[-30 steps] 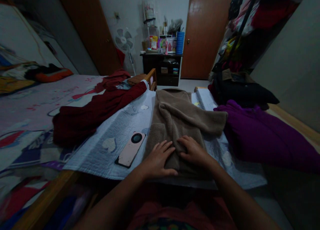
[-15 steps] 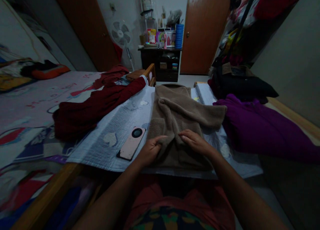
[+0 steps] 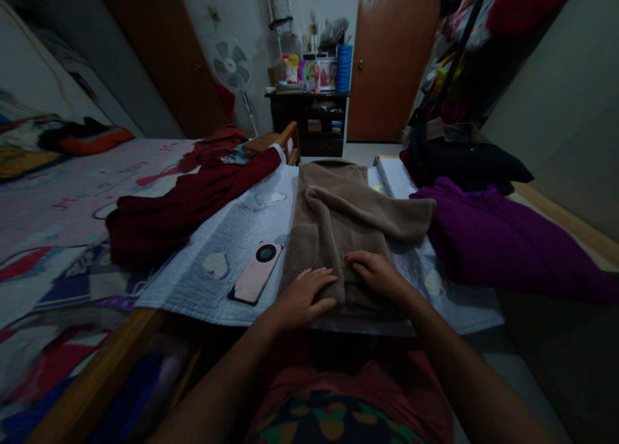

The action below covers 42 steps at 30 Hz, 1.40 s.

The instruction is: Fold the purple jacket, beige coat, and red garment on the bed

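Note:
A brown fleece coat [image 3: 351,218] lies in front of me on the pale quilted cover [image 3: 193,296], one sleeve reaching to the right and a raised fold running down its middle. My left hand [image 3: 304,297] rests flat on the coat's near left part, its fingers stretched and the thumb spread away. On the right side of that fold, my right hand [image 3: 377,273] has its fingers curled in a pinch at the fabric; its palm is hidden. A pink phone [image 3: 254,283] with a round black camera ring lies to the left of the coat.
A dark red garment [image 3: 178,218] is spread at the left, on the edge of a patterned bed [image 3: 87,180]. Folded purple clothing [image 3: 498,244] and a dark clothes pile [image 3: 469,154] sit at the right. Beyond are a fan [image 3: 232,64], a dark cabinet [image 3: 285,118] and a door [image 3: 380,64].
My left hand has let go of the coat's fabric and now lies flat on it. The bunched cloth between my hands has flattened. My right hand has stayed about where it was.

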Each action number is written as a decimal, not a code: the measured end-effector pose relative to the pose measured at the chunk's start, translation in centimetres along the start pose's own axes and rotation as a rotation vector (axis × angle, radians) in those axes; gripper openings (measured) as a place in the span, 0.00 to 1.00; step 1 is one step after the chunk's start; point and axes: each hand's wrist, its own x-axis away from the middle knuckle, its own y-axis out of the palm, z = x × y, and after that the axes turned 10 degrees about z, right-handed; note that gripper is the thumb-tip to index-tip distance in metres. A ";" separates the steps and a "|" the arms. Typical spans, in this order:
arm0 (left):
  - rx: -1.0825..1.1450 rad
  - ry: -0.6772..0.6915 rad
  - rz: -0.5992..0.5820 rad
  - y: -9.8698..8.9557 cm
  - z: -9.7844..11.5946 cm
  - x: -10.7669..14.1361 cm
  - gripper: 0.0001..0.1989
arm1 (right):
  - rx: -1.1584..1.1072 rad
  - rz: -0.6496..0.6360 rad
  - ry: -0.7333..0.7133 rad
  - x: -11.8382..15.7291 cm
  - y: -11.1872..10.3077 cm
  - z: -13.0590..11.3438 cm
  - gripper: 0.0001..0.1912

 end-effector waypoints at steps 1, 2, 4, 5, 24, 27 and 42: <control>0.015 -0.021 0.013 -0.3 -0.2 -0.2 0.22 | -0.027 0.039 0.022 0.2 -0.3 0.0 0.14; 0.018 -0.032 0.036 -0.5 -0.5 -0.5 0.21 | -0.036 0.070 0.039 0.3 -0.5 0.0 0.14; -0.037 -0.018 0.093 -0.8 -1.0 -1.3 0.20 | -0.024 0.076 0.048 0.6 -0.8 -0.1 0.13; -0.088 0.003 0.111 -0.8 -1.3 -1.8 0.20 | -0.018 0.050 0.047 0.7 -0.8 0.0 0.13; 0.286 -0.099 0.076 -2.8 -3.8 -3.6 0.28 | -0.936 0.366 0.457 0.7 -3.8 1.8 0.17; 0.408 -0.176 0.141 -4.8 -5.2 -3.5 0.26 | -0.748 0.379 0.374 0.5 -3.2 1.1 0.16; -0.491 -0.098 0.111 -1.1 -6.2 -2.2 0.31 | 0.397 -0.153 -0.172 1.4 3.7 -2.5 0.25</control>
